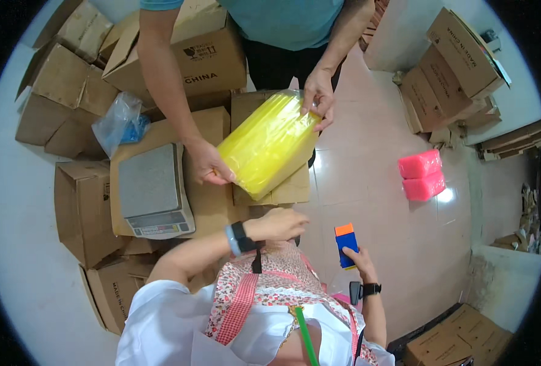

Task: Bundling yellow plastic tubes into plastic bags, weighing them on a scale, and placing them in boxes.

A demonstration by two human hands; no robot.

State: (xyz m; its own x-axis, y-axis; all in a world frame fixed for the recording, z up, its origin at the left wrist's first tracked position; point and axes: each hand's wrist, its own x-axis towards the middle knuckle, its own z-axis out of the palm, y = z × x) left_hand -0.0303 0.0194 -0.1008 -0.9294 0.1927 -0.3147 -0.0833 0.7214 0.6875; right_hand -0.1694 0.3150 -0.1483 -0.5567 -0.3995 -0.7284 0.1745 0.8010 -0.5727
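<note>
Low in the middle, my left hand (278,224) reaches out over my lap with its fingers stretched and nothing visible in them. It is just below a clear bag of bright yellow sheets or strips (269,141), apart from it. Another person's two hands hold that bag: one hand (209,161) at its lower left corner, the other (319,97) at its upper right. To the right, my right hand (360,258) grips a blue and orange block-shaped thing (345,245), with the thumb across its blue face. Its exact kind is unclear.
A grey weighing scale (150,183) stands on a carton (212,131) at the left, a clear plastic bag (119,125) behind it. Cartons (84,201) pile along the left wall. Two pink wrapped packs (422,175) lie on the tiled floor, with more cartons (444,79) at the far right.
</note>
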